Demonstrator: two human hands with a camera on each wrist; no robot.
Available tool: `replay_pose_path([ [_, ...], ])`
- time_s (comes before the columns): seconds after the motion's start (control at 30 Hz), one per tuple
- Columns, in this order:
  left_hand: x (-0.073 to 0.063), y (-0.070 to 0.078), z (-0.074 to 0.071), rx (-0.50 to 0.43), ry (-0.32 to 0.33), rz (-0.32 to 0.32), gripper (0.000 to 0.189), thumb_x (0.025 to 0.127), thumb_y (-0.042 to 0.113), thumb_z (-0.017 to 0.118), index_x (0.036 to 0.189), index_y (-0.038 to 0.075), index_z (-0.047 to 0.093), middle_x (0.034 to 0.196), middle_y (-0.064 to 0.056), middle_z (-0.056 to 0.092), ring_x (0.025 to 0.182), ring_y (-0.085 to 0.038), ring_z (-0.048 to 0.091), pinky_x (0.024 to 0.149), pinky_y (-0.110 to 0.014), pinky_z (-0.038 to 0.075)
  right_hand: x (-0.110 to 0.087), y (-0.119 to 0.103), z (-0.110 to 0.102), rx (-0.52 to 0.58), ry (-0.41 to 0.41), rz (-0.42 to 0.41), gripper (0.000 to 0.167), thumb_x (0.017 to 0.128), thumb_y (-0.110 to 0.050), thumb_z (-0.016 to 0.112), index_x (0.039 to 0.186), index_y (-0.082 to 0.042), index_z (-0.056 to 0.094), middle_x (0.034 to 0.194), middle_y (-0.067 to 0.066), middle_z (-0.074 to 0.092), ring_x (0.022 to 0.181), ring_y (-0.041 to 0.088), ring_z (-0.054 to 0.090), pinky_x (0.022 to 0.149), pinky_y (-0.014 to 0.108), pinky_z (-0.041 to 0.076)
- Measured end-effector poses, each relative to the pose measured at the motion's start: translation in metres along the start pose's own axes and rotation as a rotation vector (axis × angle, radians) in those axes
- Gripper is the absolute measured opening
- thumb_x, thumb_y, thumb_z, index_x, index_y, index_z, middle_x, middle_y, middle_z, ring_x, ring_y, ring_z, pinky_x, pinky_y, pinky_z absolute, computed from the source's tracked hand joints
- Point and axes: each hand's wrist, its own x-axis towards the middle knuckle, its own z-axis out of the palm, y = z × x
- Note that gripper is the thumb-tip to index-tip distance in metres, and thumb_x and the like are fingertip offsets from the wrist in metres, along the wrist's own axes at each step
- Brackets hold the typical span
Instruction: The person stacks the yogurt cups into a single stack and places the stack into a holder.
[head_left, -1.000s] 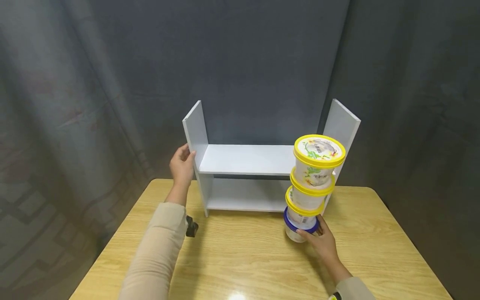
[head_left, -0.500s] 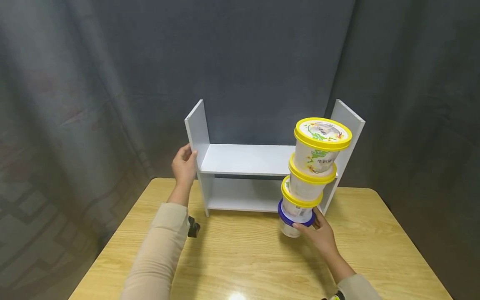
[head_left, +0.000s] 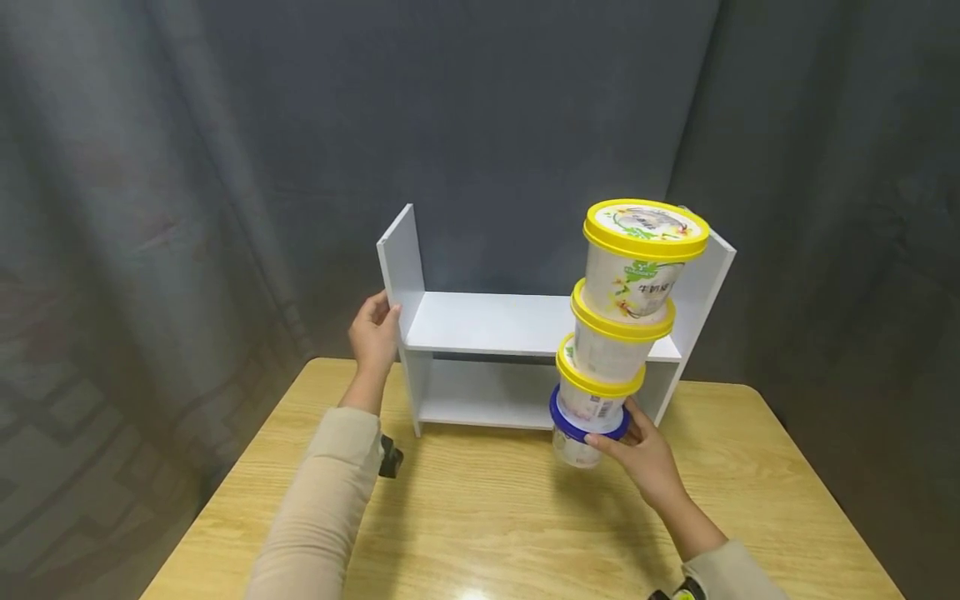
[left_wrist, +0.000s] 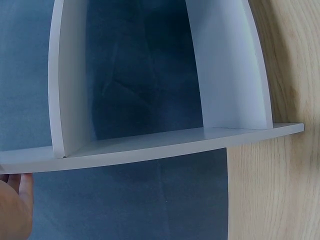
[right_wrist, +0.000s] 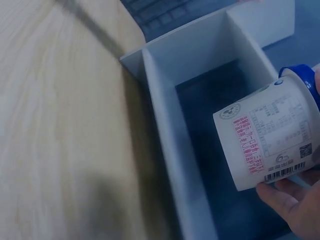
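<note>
My right hand (head_left: pixel 648 462) grips a tub with a blue lid (head_left: pixel 576 446), the lowest in a leaning stack held above the table in front of the shelf's right half. On it stand a white tub with a yellow lid (head_left: pixel 600 400), a second yellow-lidded tub (head_left: pixel 615 350) and a larger one on top (head_left: pixel 637 275). In the right wrist view, fingers and thumb hold the printed tub (right_wrist: pixel 265 135) around its side. My left hand (head_left: pixel 373 337) touches the outer face of the white shelf's left side panel (head_left: pixel 403 258); in the left wrist view, fingertips meet the white shelf (left_wrist: pixel 150 152).
The white shelf has an upper board (head_left: pixel 487 325) and a lower board (head_left: pixel 480 396) between two side panels. It stands towards the back of a wooden table (head_left: pixel 465 517). Dark grey curtains (head_left: pixel 525 125) hang behind and at both sides.
The stack of tubs has risen with my right hand and shifted slightly left at its base. My left hand stays at the shelf's left panel. The view has shifted a little.
</note>
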Motion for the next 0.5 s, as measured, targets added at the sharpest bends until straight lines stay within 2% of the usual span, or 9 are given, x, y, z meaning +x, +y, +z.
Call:
replay_pose_path([
  [0.2, 0.0, -0.003, 0.004, -0.004, -0.003, 0.009, 0.027, 0.083, 0.012, 0.058, 0.11, 0.009, 0.058, 0.108, -0.009, 0.058, 0.098, -0.019, 0.054, 0.081, -0.029, 0.045, 0.002, -0.014, -0.005, -0.044, -0.015, -0.024, 0.087, 0.074, -0.021, 0.068, 0.139, -0.007, 0.011, 0.127, 0.024, 0.036, 0.114, 0.038, 0.036, 0.086, 0.045, 0.039],
  [0.33, 0.001, -0.004, 0.006, -0.006, 0.001, 0.024, 0.027, 0.083, 0.012, 0.058, 0.11, 0.008, 0.058, 0.108, -0.01, 0.058, 0.098, -0.02, 0.054, 0.081, -0.029, 0.045, 0.005, -0.024, -0.008, -0.052, -0.032, -0.026, 0.087, 0.075, -0.023, 0.068, 0.139, -0.007, 0.01, 0.13, 0.024, 0.032, 0.117, 0.04, 0.031, 0.087, 0.048, 0.037],
  [0.5, 0.001, -0.006, 0.006, 0.001, 0.0, 0.034, 0.027, 0.083, 0.011, 0.057, 0.11, 0.008, 0.057, 0.108, -0.01, 0.058, 0.099, -0.02, 0.054, 0.081, -0.029, 0.045, 0.01, -0.038, -0.007, -0.045, -0.044, -0.034, 0.088, 0.074, -0.024, 0.068, 0.139, -0.008, 0.01, 0.131, 0.025, 0.03, 0.117, 0.039, 0.032, 0.088, 0.047, 0.036],
])
